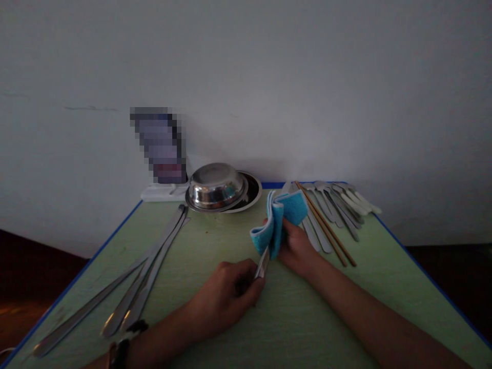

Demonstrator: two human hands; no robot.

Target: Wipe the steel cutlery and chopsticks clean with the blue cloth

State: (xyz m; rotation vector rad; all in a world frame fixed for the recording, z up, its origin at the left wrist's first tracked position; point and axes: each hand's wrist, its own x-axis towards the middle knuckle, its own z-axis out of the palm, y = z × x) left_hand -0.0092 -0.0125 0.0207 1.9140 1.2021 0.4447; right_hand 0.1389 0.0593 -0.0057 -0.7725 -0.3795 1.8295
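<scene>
My left hand is closed on one end of a shiny metal utensil, thumb and fingers pinching it. Its other end goes in under a folded light-blue cloth with a pale edge, so the kind of utensil cannot be made out. My right hand grips the cloth around that hidden end; most of its fingers are behind the fabric. Just beyond the right hand lie flat metal knife-like pieces and a pair of brown wooden chopsticks.
Long metal utensils lie at left on the green table. An upturned steel bowl rests on a dark round plate by the wall. A blurred device on a white stand is beside it. Several spoons and forks lie back right.
</scene>
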